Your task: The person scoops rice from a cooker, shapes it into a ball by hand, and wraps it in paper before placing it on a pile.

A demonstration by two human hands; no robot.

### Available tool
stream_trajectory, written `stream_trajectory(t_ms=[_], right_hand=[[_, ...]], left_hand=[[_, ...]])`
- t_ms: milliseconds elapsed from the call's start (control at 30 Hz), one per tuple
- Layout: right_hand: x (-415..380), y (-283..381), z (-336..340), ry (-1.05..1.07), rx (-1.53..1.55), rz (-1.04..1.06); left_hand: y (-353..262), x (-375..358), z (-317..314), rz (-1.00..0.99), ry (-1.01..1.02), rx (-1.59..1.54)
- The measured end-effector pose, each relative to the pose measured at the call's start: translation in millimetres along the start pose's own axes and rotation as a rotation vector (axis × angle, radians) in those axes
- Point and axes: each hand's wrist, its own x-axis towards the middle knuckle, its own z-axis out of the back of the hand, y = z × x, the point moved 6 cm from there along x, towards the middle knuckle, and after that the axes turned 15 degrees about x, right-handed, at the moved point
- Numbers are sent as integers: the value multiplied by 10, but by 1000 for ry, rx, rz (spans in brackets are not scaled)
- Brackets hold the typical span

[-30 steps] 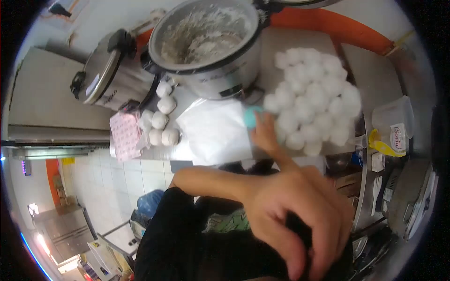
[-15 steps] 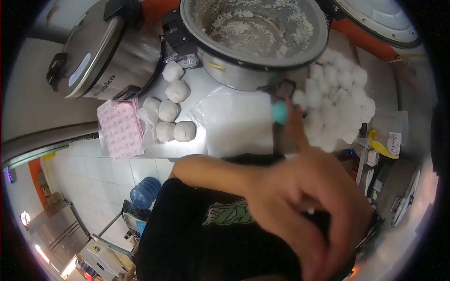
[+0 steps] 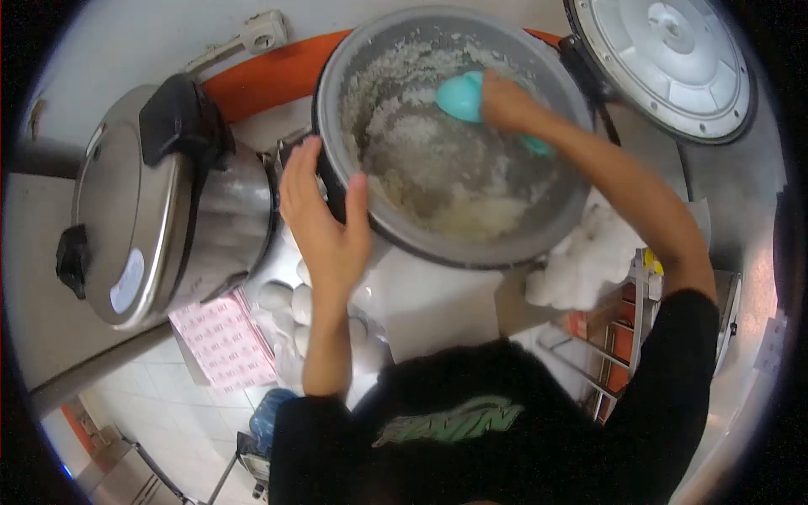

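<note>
"So, what are the fingers doing?"

"The right hand (image 3: 509, 105) wraps its fingers around a turquoise scoop (image 3: 459, 98) inside the open rice cooker (image 3: 471, 251); the left hand (image 3: 332, 244), thumb spread from its fingers, is at the cooker's left side."

"And farther out?"

"A white sheet (image 3: 421, 307) lies just before the cooker, white balls (image 3: 275, 296) and pink printed paper (image 3: 223, 341) to its left."
</note>
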Motion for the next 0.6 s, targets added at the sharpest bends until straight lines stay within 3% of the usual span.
stream_trajectory(t_ms=[67, 133, 200, 300, 367, 433, 500, 567, 600], right_hand=[[545, -137, -392, -11, 160, -65], [700, 146, -719, 63, 146, 117], [658, 607, -814, 199, 145, 125], [586, 1098, -828, 488, -45, 350], [324, 1422, -1155, 673, -378, 641], [57, 1496, -1318, 835, -481, 736], [-170, 1356, -1289, 981, -349, 618], [-475, 1194, -1224, 912, -220, 501], [-579, 1047, -1299, 1085, -455, 556]], left_hand=[[-2, -2, -2, 25, 0, -9], [4, -2, -11, 39, 27, -10], [-3, 32, -28, 62, 62, 6], [39, 63, -33, 66, 56, -49], [35, 51, -44, 66, 47, -72], [57, 43, -41, 66, 29, -103], [75, 35, -40, 66, 22, -123], [69, 37, -45, 68, 12, -134], [71, 44, -41, 63, 14, -131]])
